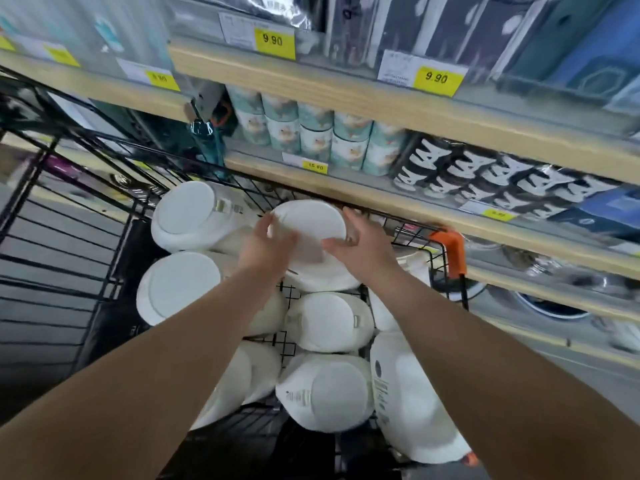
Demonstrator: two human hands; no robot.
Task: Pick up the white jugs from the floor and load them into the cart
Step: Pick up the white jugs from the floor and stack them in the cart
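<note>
Top white jug (308, 223) lies on its side on the other jugs (329, 322) in the cart (450, 251), base toward us. Left hand (268, 252) and right hand (360, 252) flank it with fingers spread, pressing, not clenched. We judge it rigid, smooth and likely heavy, so palm both sides.
</note>
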